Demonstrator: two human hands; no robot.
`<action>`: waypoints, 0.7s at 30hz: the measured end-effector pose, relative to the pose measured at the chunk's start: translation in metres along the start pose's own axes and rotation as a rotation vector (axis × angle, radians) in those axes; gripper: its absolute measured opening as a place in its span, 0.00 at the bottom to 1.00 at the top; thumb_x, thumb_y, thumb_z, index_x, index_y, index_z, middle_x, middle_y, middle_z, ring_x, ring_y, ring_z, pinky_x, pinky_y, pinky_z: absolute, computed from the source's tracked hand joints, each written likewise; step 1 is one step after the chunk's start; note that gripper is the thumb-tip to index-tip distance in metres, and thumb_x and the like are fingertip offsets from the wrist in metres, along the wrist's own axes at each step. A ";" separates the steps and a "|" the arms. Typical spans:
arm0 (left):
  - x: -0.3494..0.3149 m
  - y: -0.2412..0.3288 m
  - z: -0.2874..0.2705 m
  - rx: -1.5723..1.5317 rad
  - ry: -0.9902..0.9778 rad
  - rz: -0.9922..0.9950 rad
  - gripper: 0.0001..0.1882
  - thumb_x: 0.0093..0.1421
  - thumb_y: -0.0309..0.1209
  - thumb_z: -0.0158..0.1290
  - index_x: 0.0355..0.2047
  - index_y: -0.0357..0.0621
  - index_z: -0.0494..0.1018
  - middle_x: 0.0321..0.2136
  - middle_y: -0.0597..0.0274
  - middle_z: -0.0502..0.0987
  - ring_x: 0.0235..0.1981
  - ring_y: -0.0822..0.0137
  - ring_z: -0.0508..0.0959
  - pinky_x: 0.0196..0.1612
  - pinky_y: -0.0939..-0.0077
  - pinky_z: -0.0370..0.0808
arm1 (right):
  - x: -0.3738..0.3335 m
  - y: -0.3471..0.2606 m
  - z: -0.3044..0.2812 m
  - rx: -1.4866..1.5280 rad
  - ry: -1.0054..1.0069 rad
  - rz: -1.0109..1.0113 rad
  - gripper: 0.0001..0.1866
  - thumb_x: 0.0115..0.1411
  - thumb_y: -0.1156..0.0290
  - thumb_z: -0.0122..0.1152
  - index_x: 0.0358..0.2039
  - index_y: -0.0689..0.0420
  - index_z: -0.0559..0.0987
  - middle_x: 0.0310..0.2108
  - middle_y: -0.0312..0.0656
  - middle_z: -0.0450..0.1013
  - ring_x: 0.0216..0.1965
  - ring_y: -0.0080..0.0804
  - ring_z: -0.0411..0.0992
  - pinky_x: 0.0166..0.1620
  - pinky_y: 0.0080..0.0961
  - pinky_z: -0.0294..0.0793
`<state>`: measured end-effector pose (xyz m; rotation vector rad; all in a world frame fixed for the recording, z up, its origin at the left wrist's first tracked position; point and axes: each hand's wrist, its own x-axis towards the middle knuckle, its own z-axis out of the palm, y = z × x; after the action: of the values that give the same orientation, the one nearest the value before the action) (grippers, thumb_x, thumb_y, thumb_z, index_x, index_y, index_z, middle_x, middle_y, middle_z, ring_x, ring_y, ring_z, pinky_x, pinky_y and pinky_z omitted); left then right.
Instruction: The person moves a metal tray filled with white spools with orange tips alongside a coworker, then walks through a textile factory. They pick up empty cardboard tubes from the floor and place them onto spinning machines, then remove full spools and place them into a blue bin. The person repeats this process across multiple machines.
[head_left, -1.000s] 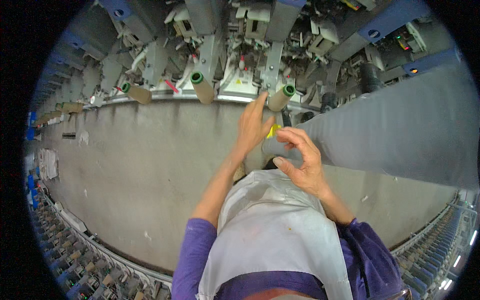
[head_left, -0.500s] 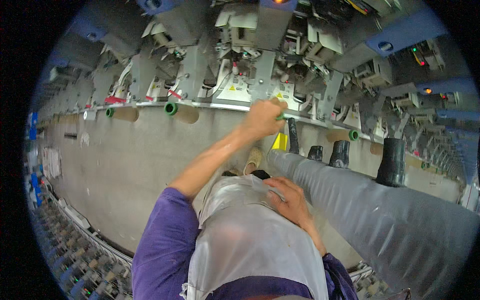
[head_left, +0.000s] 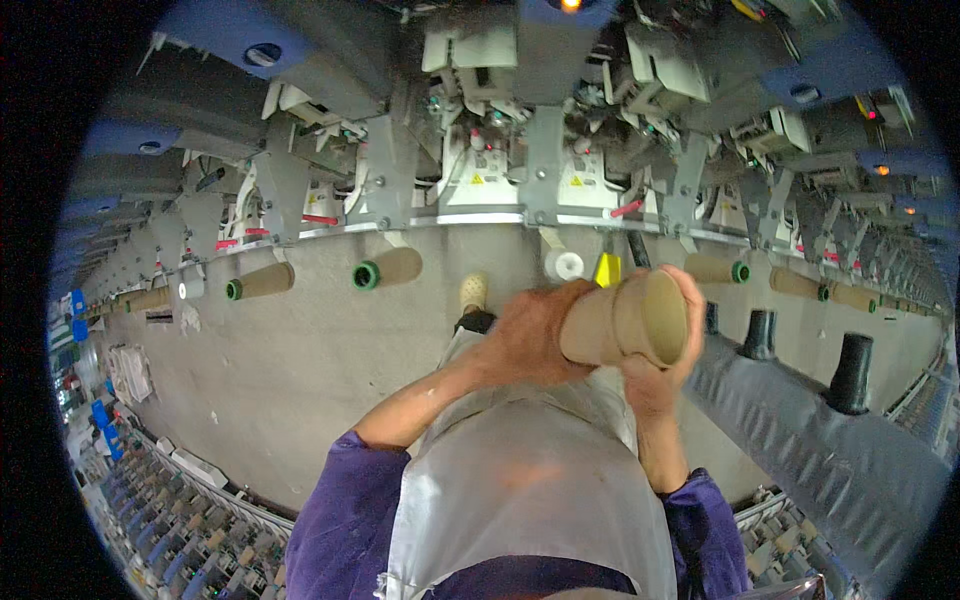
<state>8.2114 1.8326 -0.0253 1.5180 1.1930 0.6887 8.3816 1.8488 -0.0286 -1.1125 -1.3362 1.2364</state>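
Both my hands are on a tan paper cone [head_left: 597, 328] in front of my apron, its wide hollow end facing right. A raised band around it suggests a second cone nested over it, though I cannot make sure. My left hand [head_left: 530, 338] wraps the narrower side from the left. Around the wide end curl the fingers of my right hand [head_left: 660, 378], its thumb below the rim. Beyond the hands, a white spool [head_left: 567, 265] sits at the machine's front edge, beside a yellow piece [head_left: 607, 270].
A long machine [head_left: 480, 215] crosses the far side, with several tan cones with green tips [head_left: 390, 268] along its front. At right runs a grey wrapped duct [head_left: 800, 450] with black upright stubs [head_left: 852, 375]. Another row of machinery [head_left: 190, 530] stands at the lower left.
My left hand has come back from the machine edge toward me. My right hand has risen from the apron, and both now hold the paper cone. The view has shifted slightly.
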 end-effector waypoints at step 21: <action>0.153 -0.110 -0.268 0.351 0.231 -0.007 0.45 0.31 0.40 0.67 0.53 0.38 0.64 0.46 0.49 0.72 0.44 0.56 0.74 0.48 0.62 0.71 | 0.004 0.218 0.034 1.156 0.712 1.144 0.37 0.54 0.47 0.59 0.52 0.64 0.62 0.52 0.64 0.55 0.54 0.61 0.57 0.38 0.40 0.80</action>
<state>7.9909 2.0709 -0.0731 1.7547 1.5560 0.6893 8.3492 1.8638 -0.2461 -1.1760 0.7129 1.7210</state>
